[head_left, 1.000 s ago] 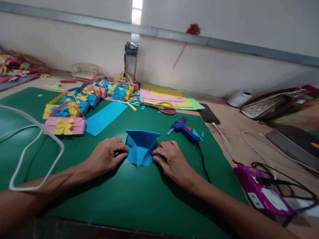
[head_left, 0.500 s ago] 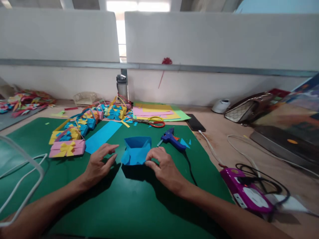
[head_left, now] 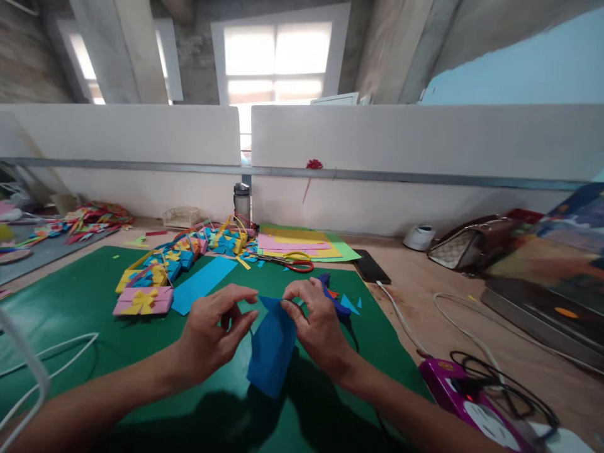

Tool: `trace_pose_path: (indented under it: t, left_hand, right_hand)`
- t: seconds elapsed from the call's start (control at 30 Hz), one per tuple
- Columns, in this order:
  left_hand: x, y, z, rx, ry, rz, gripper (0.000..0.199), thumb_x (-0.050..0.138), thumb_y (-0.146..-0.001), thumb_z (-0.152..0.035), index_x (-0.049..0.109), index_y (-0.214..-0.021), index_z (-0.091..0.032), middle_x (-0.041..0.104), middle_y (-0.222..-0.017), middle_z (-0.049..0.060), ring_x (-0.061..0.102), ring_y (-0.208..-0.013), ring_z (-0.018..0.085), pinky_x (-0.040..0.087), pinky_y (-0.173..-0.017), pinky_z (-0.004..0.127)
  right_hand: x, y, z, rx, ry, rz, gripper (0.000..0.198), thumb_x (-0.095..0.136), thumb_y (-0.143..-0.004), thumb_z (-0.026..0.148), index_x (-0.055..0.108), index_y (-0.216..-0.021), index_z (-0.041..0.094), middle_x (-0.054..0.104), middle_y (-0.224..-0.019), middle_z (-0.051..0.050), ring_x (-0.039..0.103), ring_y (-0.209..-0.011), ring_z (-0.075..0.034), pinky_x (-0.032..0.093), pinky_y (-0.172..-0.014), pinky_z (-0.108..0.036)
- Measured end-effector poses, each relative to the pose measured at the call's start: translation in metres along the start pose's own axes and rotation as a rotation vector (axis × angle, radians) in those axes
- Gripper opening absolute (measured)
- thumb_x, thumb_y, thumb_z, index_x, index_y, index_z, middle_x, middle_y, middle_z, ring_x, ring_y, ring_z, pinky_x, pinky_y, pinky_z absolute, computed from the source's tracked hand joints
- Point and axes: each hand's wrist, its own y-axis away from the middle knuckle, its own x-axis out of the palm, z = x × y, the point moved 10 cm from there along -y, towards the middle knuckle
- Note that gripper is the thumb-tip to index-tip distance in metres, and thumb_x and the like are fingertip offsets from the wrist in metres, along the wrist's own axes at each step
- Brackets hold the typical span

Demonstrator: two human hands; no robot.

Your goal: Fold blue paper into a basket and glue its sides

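One blue paper (head_left: 272, 352) in right hand (head_left: 323, 327); illegible orange mark (head_left: 566, 313) on case (head_left: 523, 321)

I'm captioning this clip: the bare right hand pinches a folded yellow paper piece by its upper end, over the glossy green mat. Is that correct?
Only the colour is wrong: the folded paper piece is blue, not yellow, as the head view shows. The right hand pinches its upper end over the glossy green mat.

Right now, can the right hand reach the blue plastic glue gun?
Probably yes: the glue gun lies just past the right hand, nothing visible between, though that hand pinches folded blue paper.
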Motion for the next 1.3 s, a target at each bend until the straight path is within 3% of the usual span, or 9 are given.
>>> trace_pose_path:
  t: [0.13,0.27,0.57,0.67,0.77,0.9,1.03,1.13,1.3]
  left_hand:
    - [0.011,-0.002,0.010,-0.043,-0.001,0.091,0.010,0.056,-0.086,-0.025,0.062,-0.087,-0.017,0.069,-0.084,0.005,0.061,-0.065,0.012,0.049,-0.059,0.021]
    - [0.020,-0.005,0.019,0.033,-0.058,0.112,0.012,0.059,-0.084,-0.028,0.062,-0.082,-0.016,0.069,-0.078,0.005,0.063,-0.072,0.016,0.047,-0.070,0.031]
    - [0.042,0.010,0.027,0.063,-0.142,0.205,0.023,0.049,-0.085,-0.018,0.058,-0.064,-0.018,0.058,-0.061,0.001,0.046,-0.064,0.015,0.033,-0.063,0.032]
    - [0.050,0.013,0.024,0.073,-0.076,0.262,0.024,0.048,-0.086,-0.017,0.060,-0.066,-0.018,0.059,-0.062,0.001,0.048,-0.066,0.015,0.033,-0.065,0.032]
    - [0.051,0.011,0.021,0.055,0.083,0.282,0.021,0.048,-0.087,-0.018,0.064,-0.074,-0.019,0.065,-0.069,0.001,0.052,-0.070,0.014,0.035,-0.069,0.031]
    - [0.050,0.008,0.027,-0.067,0.303,0.318,0.014,0.055,-0.084,-0.016,0.064,-0.074,-0.017,0.066,-0.070,0.001,0.053,-0.069,0.013,0.036,-0.069,0.028]
    - [0.057,0.010,0.036,-0.192,0.409,0.405,0.015,0.060,-0.081,-0.017,0.062,-0.066,-0.017,0.061,-0.061,-0.001,0.051,-0.063,0.012,0.036,-0.066,0.025]
    - [0.059,0.011,0.037,-0.219,0.442,0.444,0.015,0.060,-0.081,-0.018,0.061,-0.066,-0.017,0.062,-0.063,0.000,0.052,-0.065,0.012,0.037,-0.070,0.025]
    - [0.059,0.012,0.040,-0.251,0.429,0.445,0.016,0.058,-0.080,-0.018,0.060,-0.064,-0.017,0.061,-0.065,0.002,0.054,-0.069,0.015,0.039,-0.072,0.026]
  right_hand:
    - [-0.004,-0.005,0.025,-0.223,0.127,-0.032,0.016,0.045,-0.088,0.016,0.049,-0.073,0.021,0.063,-0.074,-0.002,0.057,-0.081,-0.018,0.028,-0.095,-0.044]
    - [-0.001,-0.009,0.044,-0.359,0.239,-0.034,0.018,0.045,-0.088,0.013,0.049,-0.072,0.020,0.064,-0.075,-0.002,0.058,-0.086,-0.019,0.026,-0.097,-0.046]
    - [0.021,0.023,0.055,-0.439,0.247,0.047,0.016,0.049,-0.083,0.005,0.054,-0.077,0.019,0.067,-0.079,-0.002,0.060,-0.093,-0.019,0.016,-0.105,-0.048]
    - [0.017,0.029,0.057,-0.440,0.184,0.047,0.012,0.052,-0.084,0.010,0.054,-0.079,0.021,0.067,-0.080,-0.001,0.061,-0.091,-0.018,0.015,-0.106,-0.046]
    - [0.004,0.023,0.051,-0.364,0.064,0.044,0.002,0.052,-0.087,0.021,0.053,-0.089,0.020,0.067,-0.086,-0.003,0.061,-0.091,-0.019,0.020,-0.104,-0.044]
    - [-0.012,0.006,0.024,-0.116,-0.009,0.039,0.018,0.042,-0.092,0.027,0.053,-0.104,0.020,0.065,-0.099,-0.006,0.059,-0.095,-0.020,0.033,-0.096,-0.042]
    - [0.003,0.003,-0.009,0.174,-0.159,0.212,0.023,0.042,-0.092,0.033,0.055,-0.107,0.022,0.065,-0.102,-0.005,0.060,-0.095,-0.021,0.044,-0.083,-0.039]
    - [0.017,0.004,-0.015,0.236,-0.291,0.315,0.026,0.043,-0.091,0.032,0.053,-0.113,0.020,0.066,-0.101,-0.006,0.060,-0.094,-0.021,0.044,-0.083,-0.042]
    - [0.022,0.004,-0.019,0.293,-0.343,0.351,0.039,0.057,-0.082,0.027,0.051,-0.120,0.020,0.065,-0.092,-0.005,0.059,-0.089,-0.022,0.045,-0.079,-0.041]
